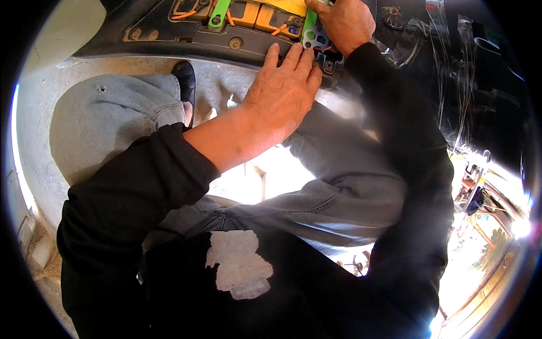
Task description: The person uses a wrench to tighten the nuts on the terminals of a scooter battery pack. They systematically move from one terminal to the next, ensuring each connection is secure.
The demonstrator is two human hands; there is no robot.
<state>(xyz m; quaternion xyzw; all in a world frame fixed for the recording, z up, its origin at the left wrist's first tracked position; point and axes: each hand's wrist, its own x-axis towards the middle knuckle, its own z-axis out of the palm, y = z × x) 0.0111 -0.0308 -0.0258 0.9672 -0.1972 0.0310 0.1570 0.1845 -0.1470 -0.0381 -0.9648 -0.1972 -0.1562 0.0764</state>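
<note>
A black tray-like housing (226,52) lies across the top of the view, with yellow-orange blocks (244,14) and orange cables set in it. My left hand (276,104) rests palm down at its near edge, fingers stretched over the rim. Farther right, my right hand (347,25) is curled beside a flat green bar (310,24), its thumb side close against it. A grey plate with hexagonal holes (315,39) sits at the bar's near end, just beyond my left fingertips. Whatever the right fingers grip is hidden beneath the hand.
Another green bar (219,12) crosses the blocks farther left. Shiny black material with clear plastic tape (463,68) is at the right. My bent legs (107,118) in grey jeans surround the concrete floor (217,85). Metal framework (480,175) stands in bright light at the lower right.
</note>
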